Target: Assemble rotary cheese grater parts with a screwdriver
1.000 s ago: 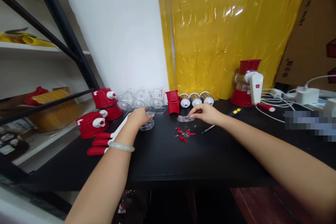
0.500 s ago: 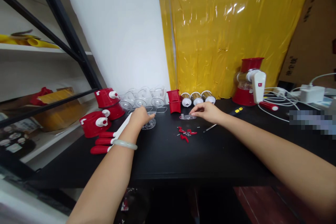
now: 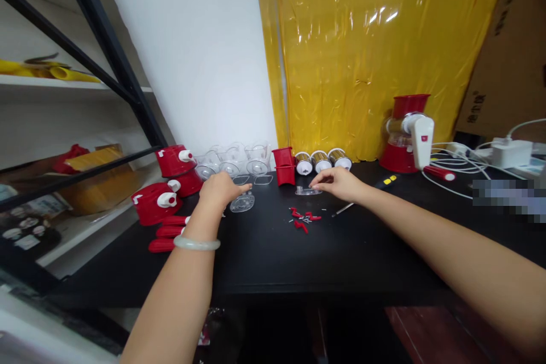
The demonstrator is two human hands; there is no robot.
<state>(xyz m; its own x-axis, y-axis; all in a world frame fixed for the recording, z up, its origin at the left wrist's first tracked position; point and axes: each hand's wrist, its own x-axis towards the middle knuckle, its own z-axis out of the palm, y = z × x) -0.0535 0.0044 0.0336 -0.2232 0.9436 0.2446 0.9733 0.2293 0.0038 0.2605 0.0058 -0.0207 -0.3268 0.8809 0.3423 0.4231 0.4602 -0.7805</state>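
My left hand (image 3: 220,187) hovers over the left of the black table, its thumb stretched out to the right and its other fingers mostly hidden behind it. It looks open. Just beside the thumb lies a clear plastic disc-like part (image 3: 242,203). With thumb and fingertips, my right hand (image 3: 336,182) pinches the right end of a flat clear plastic piece (image 3: 307,190) at the table surface. Small red plastic parts (image 3: 301,226) and metal pins lie in front of it. A screwdriver (image 3: 386,182) with a yellow and black handle rests beyond my right wrist.
Red bases (image 3: 156,203) and red-handled white cranks (image 3: 164,231) are at the left. Clear housings (image 3: 258,159), red hoppers (image 3: 284,166) and metal drums (image 3: 319,161) line the back. An assembled rotary grater (image 3: 405,136) stands at right, near white cables (image 3: 460,159).
My left hand has shifted slightly left, away from the clear disc-like part, which now shows more fully. My right hand stays at the flat clear piece.
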